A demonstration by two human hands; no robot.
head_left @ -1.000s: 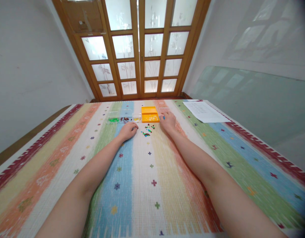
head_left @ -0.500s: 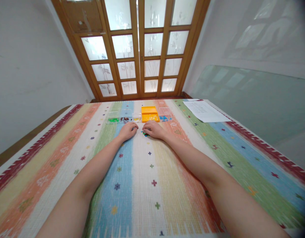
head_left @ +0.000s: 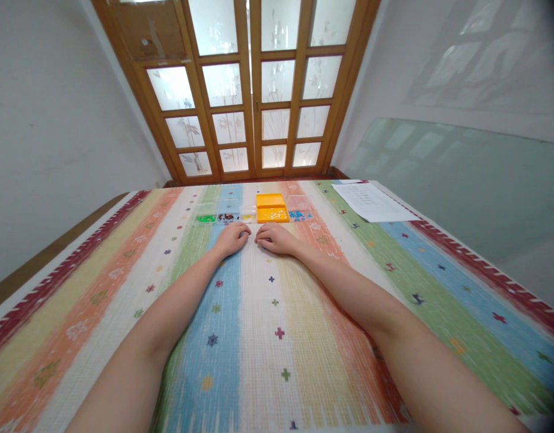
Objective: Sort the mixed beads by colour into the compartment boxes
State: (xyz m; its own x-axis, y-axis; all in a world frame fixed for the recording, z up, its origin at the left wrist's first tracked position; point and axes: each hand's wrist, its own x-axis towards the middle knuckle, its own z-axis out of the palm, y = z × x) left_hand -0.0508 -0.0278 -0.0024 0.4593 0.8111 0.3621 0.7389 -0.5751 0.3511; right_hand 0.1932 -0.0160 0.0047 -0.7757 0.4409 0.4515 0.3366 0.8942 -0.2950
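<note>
My left hand (head_left: 233,238) rests on the striped tablecloth just in front of the clear boxes, its fingers curled inward. Something small and dark shows by its fingertips, too small to name. A short gap to the right, my right hand (head_left: 277,239) lies low with bent fingers over a little heap of coloured pieces, now almost wholly covered. What its fingertips hold, if anything, is hidden. Beyond my right hand stands an open yellow case (head_left: 272,201) with small white pieces inside. Clear boxes beside it hold green pieces (head_left: 206,219), dark brown pieces (head_left: 227,216), yellow pieces (head_left: 249,217) and blue pieces (head_left: 299,214).
The striped tablecloth (head_left: 259,337) covers the table. A white sheet of paper with print (head_left: 371,202) lies at the far right. Behind the table are wooden glazed doors (head_left: 254,108), and a pale green glass panel (head_left: 452,180) leans on the right wall.
My right hand has shifted slightly left and forward-down, covering the coloured pieces that showed beneath its fingers before. My left hand has stayed nearly in place.
</note>
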